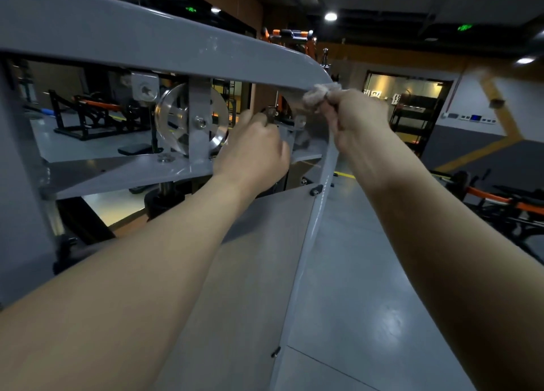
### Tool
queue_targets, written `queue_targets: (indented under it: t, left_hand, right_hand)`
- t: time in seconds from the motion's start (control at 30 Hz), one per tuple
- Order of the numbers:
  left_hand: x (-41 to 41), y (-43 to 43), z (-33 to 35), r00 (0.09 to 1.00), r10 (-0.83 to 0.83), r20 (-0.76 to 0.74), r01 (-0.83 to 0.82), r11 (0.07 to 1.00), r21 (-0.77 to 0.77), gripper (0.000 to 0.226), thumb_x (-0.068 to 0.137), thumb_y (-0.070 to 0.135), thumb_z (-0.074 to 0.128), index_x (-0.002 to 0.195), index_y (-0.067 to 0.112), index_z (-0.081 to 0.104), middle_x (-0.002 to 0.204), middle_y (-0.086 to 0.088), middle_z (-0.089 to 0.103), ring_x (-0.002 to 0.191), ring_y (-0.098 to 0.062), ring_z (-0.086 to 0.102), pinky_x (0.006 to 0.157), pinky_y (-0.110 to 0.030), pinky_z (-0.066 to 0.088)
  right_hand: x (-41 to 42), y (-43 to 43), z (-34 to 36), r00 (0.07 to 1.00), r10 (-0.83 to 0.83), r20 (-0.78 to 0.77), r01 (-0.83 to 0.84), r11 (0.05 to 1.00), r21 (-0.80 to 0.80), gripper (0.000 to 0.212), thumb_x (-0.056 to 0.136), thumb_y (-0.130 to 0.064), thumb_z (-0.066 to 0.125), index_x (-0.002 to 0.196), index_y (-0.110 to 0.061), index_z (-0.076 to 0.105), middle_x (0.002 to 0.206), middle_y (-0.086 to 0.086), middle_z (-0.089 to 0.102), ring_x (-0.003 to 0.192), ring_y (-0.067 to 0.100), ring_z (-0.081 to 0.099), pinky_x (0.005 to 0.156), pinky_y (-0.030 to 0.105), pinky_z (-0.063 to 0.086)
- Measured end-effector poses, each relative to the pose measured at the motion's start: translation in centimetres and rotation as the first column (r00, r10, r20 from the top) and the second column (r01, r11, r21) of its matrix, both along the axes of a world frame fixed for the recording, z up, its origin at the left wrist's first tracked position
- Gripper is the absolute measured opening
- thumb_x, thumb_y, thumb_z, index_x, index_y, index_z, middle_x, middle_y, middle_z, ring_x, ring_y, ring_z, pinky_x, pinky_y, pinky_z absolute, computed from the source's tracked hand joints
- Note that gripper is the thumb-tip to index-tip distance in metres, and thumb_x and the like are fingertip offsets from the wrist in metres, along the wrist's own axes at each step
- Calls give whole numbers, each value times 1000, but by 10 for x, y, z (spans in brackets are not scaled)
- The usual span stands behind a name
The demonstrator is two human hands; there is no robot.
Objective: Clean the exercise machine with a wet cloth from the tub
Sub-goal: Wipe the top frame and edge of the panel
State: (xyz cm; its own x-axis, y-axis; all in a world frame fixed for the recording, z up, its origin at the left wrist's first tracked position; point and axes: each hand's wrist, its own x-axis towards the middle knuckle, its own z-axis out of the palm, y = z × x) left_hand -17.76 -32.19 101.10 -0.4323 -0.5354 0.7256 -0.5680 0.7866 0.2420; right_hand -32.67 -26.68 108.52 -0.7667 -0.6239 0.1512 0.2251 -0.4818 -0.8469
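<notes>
We look down on a glossy grey floor [368, 273] crossed by a yellow line [477, 152]. A black-and-orange bench [88, 117] stands at far left, and more orange-trimmed gym gear [500, 202] at right. Overhead we see a round ceiling light [330, 16] and a green sign [464, 27]. A lit doorway [406, 96] lies at the back.

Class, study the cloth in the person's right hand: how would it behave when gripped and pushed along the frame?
The cloth is probably floppy: it sits bunched in the right hand. Pushed, it likely moulds round the corner of the grey frame. Probably light, since fingers alone hold it up.
</notes>
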Motion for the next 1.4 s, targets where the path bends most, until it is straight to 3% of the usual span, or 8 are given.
queue_targets:
  t: [0.13,0.23,0.4,0.53,0.73,0.97,1.13,1.4]
  left_hand:
    - [0,2,1,1000,22,1,-22,999,28,35,98,23,43,91,0,69,112,-15,61,122,-30,43,101,-42,42]
    - [-1,6,3,999,36,9,-36,999,29,36,100,24,44,97,-1,70,115,-15,61,124,-31,42,100,-40,39]
    - [0,6,1,999,11,30,-12,1000,20,35,99,24,45,94,1,71,112,-14,62,119,-29,43,96,-43,42]
    - [0,7,2,999,16,35,-18,999,41,37,100,25,43,93,1,70,112,-14,62,119,-29,42,96,-44,43]
    - [-2,7,2,997,41,59,-44,998,42,37,101,25,42,97,2,70,113,-14,60,121,-30,41,101,-43,40]
    - [-1,9,4,995,64,72,-69,995,66,41,102,27,38,96,3,70,114,-14,61,122,-29,42,98,-40,39]
    - [-1,10,4,992,81,93,-85,996,39,41,102,29,38,91,4,68,114,-15,62,124,-29,42,95,-41,40]
    - [-1,5,1,993,81,81,-82,997,11,41,104,28,36,107,4,69,120,-15,59,124,-32,43,97,-40,40]
  right_hand:
    - [9,0,8,1000,7,11,-7,1000,10,9,93,0,63,102,-2,60,89,6,68,68,10,68,60,21,57]
    - [26,7,7,997,56,50,-54,998,-41,12,98,3,56,109,-3,58,101,13,72,85,20,76,77,32,64]
    - [21,4,-12,878,-207,-431,273,957,97,12,96,-17,68,104,-18,59,100,-2,63,86,10,67,67,23,57]
    - [13,0,-16,844,-265,-466,355,928,115,12,97,-21,67,103,-20,57,100,-2,63,86,12,68,76,33,63]
    - [24,-7,-37,309,-363,-879,425,880,-213,11,92,-1,63,97,-7,55,108,7,50,86,-4,48,76,5,41]
    - [0,-8,-48,295,-373,-880,509,841,-186,19,93,-4,65,93,-18,53,109,9,56,87,-7,46,80,1,37]
    - [-7,-8,-44,85,-320,-944,469,848,-246,15,92,-2,62,96,-13,54,108,3,45,88,-9,44,80,1,38]
    - [-26,0,-65,13,-228,-973,588,789,-177,3,97,-6,60,99,-5,62,112,10,51,83,6,39,76,-2,32]
